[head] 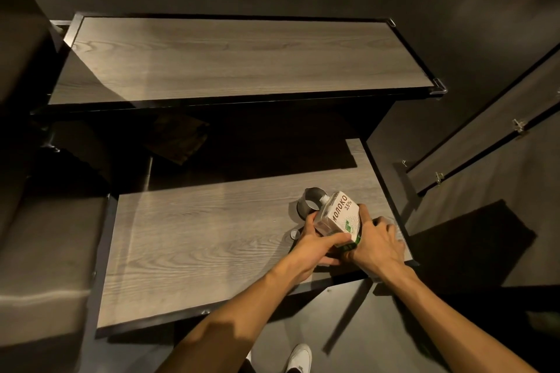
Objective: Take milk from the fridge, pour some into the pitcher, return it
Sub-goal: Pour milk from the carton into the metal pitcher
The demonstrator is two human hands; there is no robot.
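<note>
Our left hand [315, 247] and right hand [377, 242] both gripping the tilted milk carton [339, 216], spout over the metal pitcher [312, 204], small cap [294, 233] on the surface [197, 236]

The table [188, 239] lies bare left of the pitcher [312, 203], carton [339, 218] and small cap [294, 233] crowding its right edge.
</note>
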